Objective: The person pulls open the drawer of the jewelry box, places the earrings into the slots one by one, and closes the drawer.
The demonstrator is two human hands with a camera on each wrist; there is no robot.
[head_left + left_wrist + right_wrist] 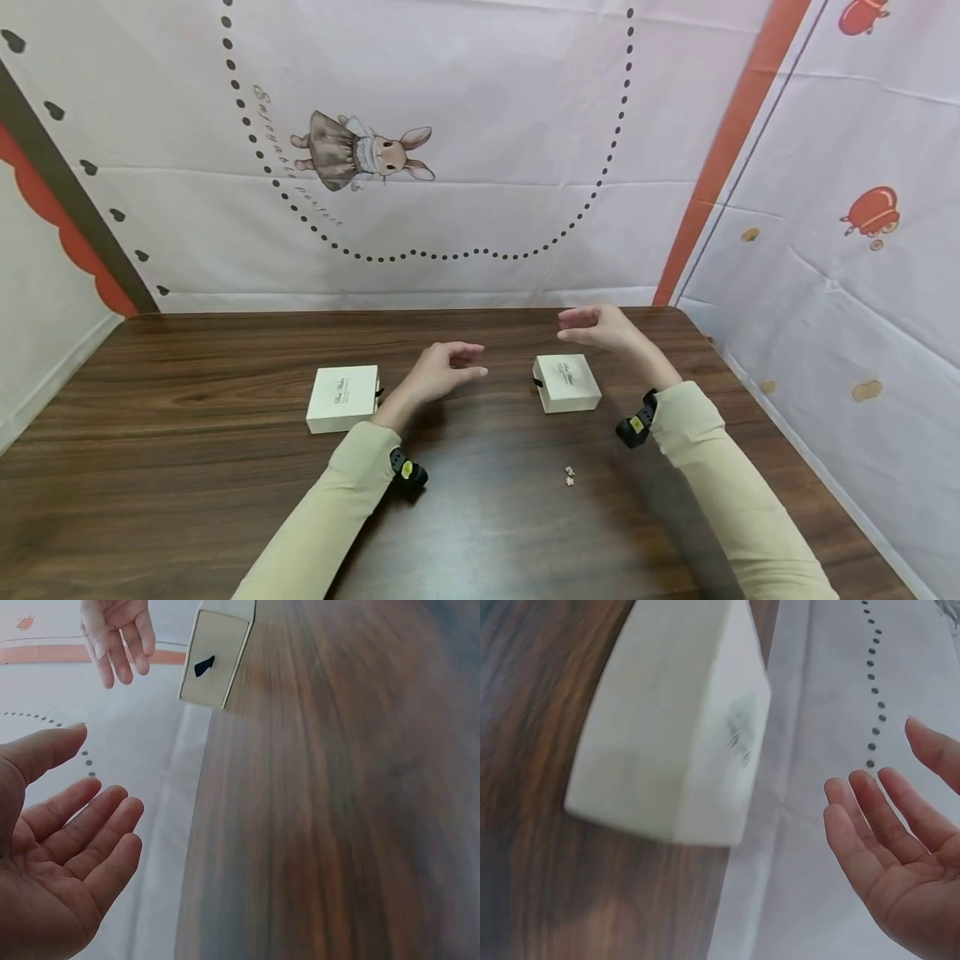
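Sleeves (731, 483): slanting over table (480, 517) | left hand (438, 372), right hand (602, 328): hovering, fingers released | right box (567, 385): looking light, stiff; sides offering grip

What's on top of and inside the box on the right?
On top of the right box, only printed lettering shows; a black tab pokes from one end. The box looks shut, so its inside is hidden, as is the table beneath it.
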